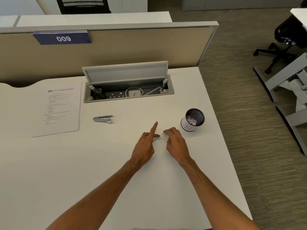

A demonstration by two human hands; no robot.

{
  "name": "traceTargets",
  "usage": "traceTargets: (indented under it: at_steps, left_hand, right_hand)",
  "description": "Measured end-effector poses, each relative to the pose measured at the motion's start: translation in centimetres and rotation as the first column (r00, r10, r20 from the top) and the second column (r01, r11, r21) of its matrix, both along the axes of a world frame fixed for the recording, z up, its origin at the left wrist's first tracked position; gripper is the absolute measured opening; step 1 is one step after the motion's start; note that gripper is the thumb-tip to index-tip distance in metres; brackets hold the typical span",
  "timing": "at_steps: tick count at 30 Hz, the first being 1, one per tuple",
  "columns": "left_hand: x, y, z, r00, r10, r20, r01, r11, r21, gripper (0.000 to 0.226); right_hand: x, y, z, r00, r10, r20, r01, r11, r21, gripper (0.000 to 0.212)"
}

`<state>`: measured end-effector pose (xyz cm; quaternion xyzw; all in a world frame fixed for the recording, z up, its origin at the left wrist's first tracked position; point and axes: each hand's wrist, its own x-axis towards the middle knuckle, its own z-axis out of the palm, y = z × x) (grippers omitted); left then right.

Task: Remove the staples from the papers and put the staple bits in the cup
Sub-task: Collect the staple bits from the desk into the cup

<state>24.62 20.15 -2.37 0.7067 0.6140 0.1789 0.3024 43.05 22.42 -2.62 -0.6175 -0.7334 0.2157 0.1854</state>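
On the white desk [83,163] my two hands meet over a small heap of white paper and staple bits [160,138]. My left hand [146,145] has its index finger stretched out, with thumb and other fingers touching the bits. My right hand [175,143] curls its fingers over the bits from the right; whether it pinches any is hidden. A black mesh cup [193,119] with a white label stands to the right of my hands, with white scraps inside. A metal staple remover [103,118] lies to the left. A stack of printed papers [61,108] lies at the far left.
An open cable tray [128,90] with sockets and a white charger is sunk into the desk behind the work area, its lid [126,72] standing up. A beige partition [116,47] runs behind it. The desk's right edge drops to carpet, where an office chair [285,42] stands.
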Motion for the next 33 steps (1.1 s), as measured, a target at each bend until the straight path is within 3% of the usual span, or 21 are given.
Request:
traceTargets:
  at_steps: [7, 13, 18, 26, 33]
  left_hand:
    - [-0.1, 0.4, -0.1, 0.988, 0.132, 0.082, -0.139, 0.986, 0.087, 0.06]
    - [0.2, 1.4, 0.5, 0.976, 0.208, 0.071, -0.211, 0.976, 0.044, 0.018]
    - [0.5, 1.2, 0.3, 0.976, 0.214, 0.042, -0.215, 0.977, 0.006, 0.025]
    - [-0.2, 1.7, 0.0, 0.982, 0.187, -0.002, -0.187, 0.982, 0.032, 0.037]
    - [-0.5, 1.6, -0.2, 0.984, 0.175, 0.022, -0.176, 0.984, 0.038, 0.036]
  right_hand:
    - [-0.3, -0.3, -0.1, 0.996, 0.078, 0.044, -0.077, 0.996, -0.036, 0.044]
    - [-1.8, 0.0, 0.1, 0.977, 0.156, 0.145, -0.157, 0.988, -0.001, 0.038]
    - [-2.6, 0.7, -0.8, 0.976, 0.129, 0.173, -0.143, 0.987, 0.071, 0.011]
    - [-3.4, 0.7, -0.9, 0.973, 0.131, 0.192, -0.155, 0.98, 0.121, 0.019]
    - [-3.1, 2.0, -0.3, 0.987, 0.112, 0.118, -0.108, 0.993, -0.037, 0.007]
